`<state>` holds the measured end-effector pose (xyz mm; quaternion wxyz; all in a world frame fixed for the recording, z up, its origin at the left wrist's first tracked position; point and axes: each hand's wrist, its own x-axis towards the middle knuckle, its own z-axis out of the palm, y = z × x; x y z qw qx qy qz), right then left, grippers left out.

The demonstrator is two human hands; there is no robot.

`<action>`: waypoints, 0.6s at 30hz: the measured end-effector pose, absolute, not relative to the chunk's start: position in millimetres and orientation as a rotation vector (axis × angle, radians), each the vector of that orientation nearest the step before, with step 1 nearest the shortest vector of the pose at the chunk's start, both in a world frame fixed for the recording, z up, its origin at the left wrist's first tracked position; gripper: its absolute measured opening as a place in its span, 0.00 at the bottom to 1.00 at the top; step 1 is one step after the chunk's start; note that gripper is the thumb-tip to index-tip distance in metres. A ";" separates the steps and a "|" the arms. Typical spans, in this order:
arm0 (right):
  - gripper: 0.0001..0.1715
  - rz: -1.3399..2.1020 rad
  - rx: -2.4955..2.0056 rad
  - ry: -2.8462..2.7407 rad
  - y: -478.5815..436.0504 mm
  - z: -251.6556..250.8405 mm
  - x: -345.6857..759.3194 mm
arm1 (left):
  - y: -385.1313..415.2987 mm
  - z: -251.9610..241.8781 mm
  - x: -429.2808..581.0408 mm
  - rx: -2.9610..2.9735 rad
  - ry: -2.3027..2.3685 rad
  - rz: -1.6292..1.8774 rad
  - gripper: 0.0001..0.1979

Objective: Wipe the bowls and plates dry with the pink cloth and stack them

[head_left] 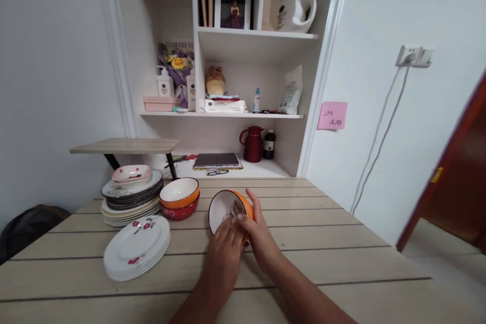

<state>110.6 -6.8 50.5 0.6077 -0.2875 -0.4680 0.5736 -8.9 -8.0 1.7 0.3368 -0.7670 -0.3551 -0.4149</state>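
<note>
An orange bowl [222, 202] with a white inside is tilted on its side over the wooden table [341, 258], its opening facing me. My right hand [260, 233] grips its right rim and outside. My left hand [224, 248] presses a small pale cloth or scrubber [232, 212] against the bowl's inside, fingers closed on it.
To the left stand two nested bowls, orange over red [179, 197], a tall stack of plates with a small pink dish on top [131, 195], and a pile of white flowered plates [136, 245]. Shelves behind hold a red jug [252, 143], bottles and a tablet [217, 159].
</note>
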 end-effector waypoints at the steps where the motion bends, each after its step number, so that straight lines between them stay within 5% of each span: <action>1: 0.49 1.287 -0.692 -1.116 -7.2 53.6 111.2 | -8.0 2.6 -8.5 -1.986 -0.919 -1.076 0.17; 9: 0.31 1.293 -0.768 -1.400 1.9 81.3 159.1 | 3.1 7.7 -20.1 -2.102 -0.630 -0.885 0.13; 15: 0.26 1.473 -0.780 -1.611 7.1 86.9 197.3 | 2.9 9.8 -19.3 -2.135 -0.490 -0.847 0.08; 18: 0.32 1.585 -0.721 -1.455 7.0 83.9 193.9 | -4.3 11.5 -15.8 -2.105 -0.518 -0.887 0.07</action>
